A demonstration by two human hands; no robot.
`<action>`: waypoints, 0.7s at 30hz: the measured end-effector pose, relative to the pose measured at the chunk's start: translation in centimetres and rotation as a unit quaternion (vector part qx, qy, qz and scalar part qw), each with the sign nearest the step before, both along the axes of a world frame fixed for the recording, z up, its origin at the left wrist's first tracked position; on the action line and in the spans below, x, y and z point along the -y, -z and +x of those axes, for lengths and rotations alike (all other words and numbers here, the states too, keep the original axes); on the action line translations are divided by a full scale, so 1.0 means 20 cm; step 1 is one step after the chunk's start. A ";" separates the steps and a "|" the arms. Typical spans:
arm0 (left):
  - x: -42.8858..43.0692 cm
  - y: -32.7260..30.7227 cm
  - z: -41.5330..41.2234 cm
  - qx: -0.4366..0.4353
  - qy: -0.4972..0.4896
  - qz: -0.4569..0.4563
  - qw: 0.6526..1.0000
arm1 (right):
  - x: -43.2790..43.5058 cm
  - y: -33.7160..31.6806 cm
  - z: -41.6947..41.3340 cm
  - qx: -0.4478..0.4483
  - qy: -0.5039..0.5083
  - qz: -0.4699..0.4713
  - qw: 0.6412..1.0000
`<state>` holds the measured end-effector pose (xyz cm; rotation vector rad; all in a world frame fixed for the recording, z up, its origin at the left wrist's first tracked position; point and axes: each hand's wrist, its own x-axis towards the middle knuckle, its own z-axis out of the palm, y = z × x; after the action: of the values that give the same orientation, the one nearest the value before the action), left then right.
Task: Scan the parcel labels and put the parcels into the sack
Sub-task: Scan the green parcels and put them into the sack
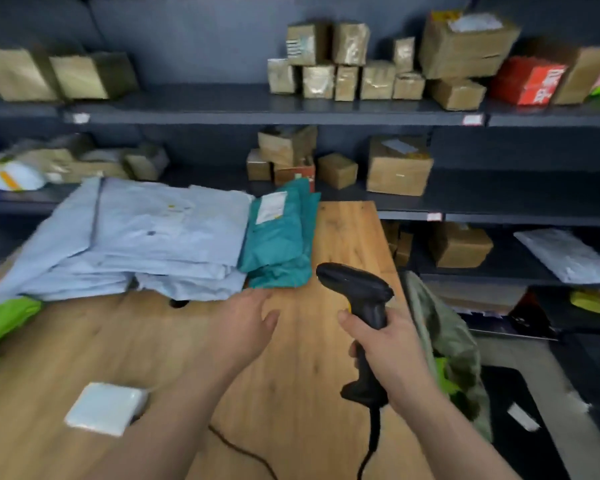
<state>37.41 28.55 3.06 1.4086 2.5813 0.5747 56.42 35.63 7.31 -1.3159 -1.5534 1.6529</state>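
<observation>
My right hand (388, 344) grips the handle of a black barcode scanner (357, 289), whose head points toward the parcels. My left hand (246, 323) is stretched flat over the wooden table (291, 393), fingers straight, just short of the parcels and holding nothing. A teal parcel (278, 237) with a white label lies at the table's far side. Left of it sits a stack of pale grey-blue mailer bags (146, 237). A grey-green sack (444, 337) hangs off the table's right edge, with something bright green inside.
A small white flat packet (106, 408) lies near the table's front left. Bright green bags (4, 320) poke in at the left edge. The scanner's cable (243, 452) runs across the table front. Dark shelves (257, 109) behind hold several cardboard boxes.
</observation>
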 end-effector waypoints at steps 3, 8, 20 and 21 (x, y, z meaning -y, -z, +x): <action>0.28 -0.03 -0.16 0.010 -0.043 0.016 0.999 | 0.18 -0.03 -0.19 0.000 -0.042 0.007 0.999; 0.66 -0.05 -0.54 -0.002 -0.113 0.026 0.993 | 0.41 -0.07 -0.58 0.003 -0.082 0.043 0.996; 1.33 0.13 -1.79 -0.050 -0.233 -0.073 0.968 | 0.83 -0.05 -1.54 0.056 -0.132 0.054 0.988; 1.38 0.15 -1.87 -0.051 -0.246 -0.110 0.962 | 0.85 -0.04 -1.59 0.064 -0.135 0.051 0.987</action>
<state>-0.01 0.98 0.07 0.7451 2.9781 0.2581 24.60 18.65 8.07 -1.2220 -1.9400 1.6462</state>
